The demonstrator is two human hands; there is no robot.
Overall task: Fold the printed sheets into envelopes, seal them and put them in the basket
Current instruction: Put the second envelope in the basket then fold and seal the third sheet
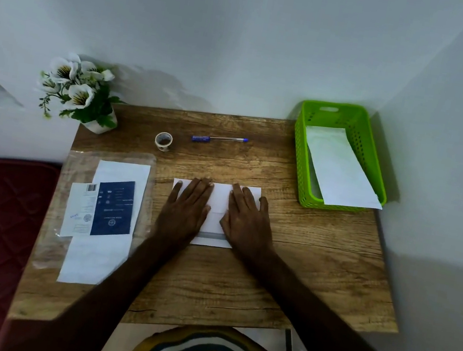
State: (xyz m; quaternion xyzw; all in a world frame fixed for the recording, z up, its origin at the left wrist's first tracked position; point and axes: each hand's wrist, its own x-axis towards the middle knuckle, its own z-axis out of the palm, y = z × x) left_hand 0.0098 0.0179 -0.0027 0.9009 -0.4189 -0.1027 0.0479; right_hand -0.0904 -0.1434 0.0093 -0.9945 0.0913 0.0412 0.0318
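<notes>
Head view. Both hands lie flat, fingers straight and slightly spread, on a white folded sheet [219,204] at the middle of the wooden worktop [316,266]. The left hand [186,209] presses the sheet's left part; the right hand [247,222] presses its right part; a strip of paper shows between them, and a grey band runs along the sheet's near edge. At the far right corner stands a green perforated basket [377,157], holding a white envelope [338,168] that leans over its near rim. To the left of the hands lies a clear plastic sleeve [72,167] bearing white printed sheets [96,260] and a dark blue card [114,208]. Beyond the hands: a tape roll [163,141], upright, and a blue pen [219,139], well apart from the sheet. A pot of white flowers [80,92] occupies the far left corner.
</notes>
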